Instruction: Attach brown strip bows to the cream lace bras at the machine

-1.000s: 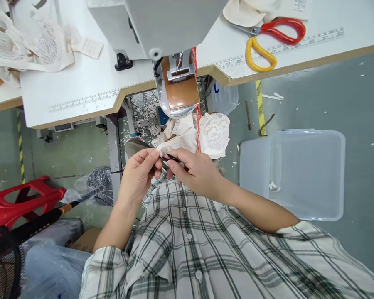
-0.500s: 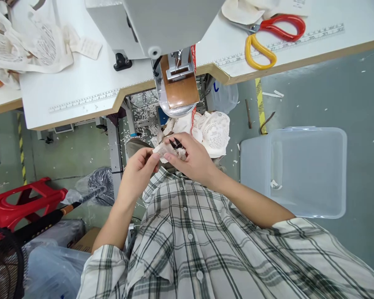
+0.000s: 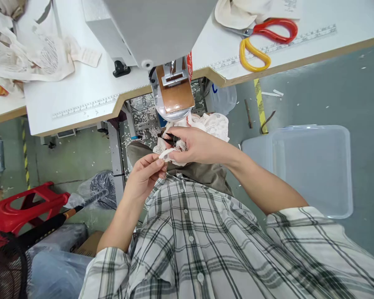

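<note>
Through the head camera I follow my two hands at their work. My left hand (image 3: 148, 172) is narrow: its thumb and forefinger pinch the edge of a white fabric (image 3: 166, 155). This fabric is between the two hands, and its other end goes under the thumb of my right hand (image 3: 195, 145). The right hand is half curled and holds a small black tool (image 3: 171, 139), which looks like thread snips; its dark points stick out toward the left side. Whether its blades are apart, I cannot tell. Just beyond the right hand there is a white lace garment (image 3: 217, 124); I cannot tell if it is one piece with the fabric I pinch. Ahead of both hands stands a sewing machine (image 3: 152, 33). Forward and right, well apart from the right hand, scissors (image 3: 248, 33) with red and yellow handles lie on the white table (image 3: 90, 85). A clear plastic bin (image 3: 258, 147) is right of the right hand. A red stool (image 3: 1, 214) is well to the left of the left hand.
</note>
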`<action>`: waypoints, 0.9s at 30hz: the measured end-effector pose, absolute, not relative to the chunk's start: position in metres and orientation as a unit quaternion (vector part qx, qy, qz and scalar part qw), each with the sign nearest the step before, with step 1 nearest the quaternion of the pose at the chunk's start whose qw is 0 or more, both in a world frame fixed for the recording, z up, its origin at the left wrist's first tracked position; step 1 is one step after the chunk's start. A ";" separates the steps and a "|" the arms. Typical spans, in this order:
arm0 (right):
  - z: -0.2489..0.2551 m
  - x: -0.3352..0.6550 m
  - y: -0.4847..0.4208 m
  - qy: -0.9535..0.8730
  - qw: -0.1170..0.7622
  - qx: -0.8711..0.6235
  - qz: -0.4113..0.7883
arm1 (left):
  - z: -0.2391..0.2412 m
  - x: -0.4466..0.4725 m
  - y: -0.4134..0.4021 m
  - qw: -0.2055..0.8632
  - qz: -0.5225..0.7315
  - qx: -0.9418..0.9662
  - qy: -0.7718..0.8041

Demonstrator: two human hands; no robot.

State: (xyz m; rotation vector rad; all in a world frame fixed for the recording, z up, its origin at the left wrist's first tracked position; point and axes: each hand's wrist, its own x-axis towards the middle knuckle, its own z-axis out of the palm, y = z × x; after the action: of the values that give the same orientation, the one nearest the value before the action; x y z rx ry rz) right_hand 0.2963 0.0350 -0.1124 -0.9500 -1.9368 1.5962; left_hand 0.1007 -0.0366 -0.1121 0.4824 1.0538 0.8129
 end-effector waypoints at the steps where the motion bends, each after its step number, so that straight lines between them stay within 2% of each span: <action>1: -0.111 0.298 0.038 -0.704 0.219 -0.340 0.584 | -0.113 0.103 -0.037 0.754 0.386 0.219 0.485; 6: -0.117 0.301 0.036 -0.692 0.229 -0.359 0.583 | -0.113 0.107 -0.038 0.746 0.417 0.192 0.483; 12: -0.117 0.299 0.004 -0.698 0.327 -0.458 0.442 | -0.107 0.106 -0.039 0.724 0.431 0.213 0.496; 27: -0.093 0.289 -0.016 -0.757 0.214 -0.440 0.433 | -0.103 0.105 -0.045 0.639 0.429 0.334 0.544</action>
State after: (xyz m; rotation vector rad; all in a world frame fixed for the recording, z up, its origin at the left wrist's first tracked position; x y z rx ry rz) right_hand 0.2889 -0.0157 -0.0933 -1.2199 -2.0999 1.2022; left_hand 0.1050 -0.0449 -0.1033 0.7616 1.2401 0.9792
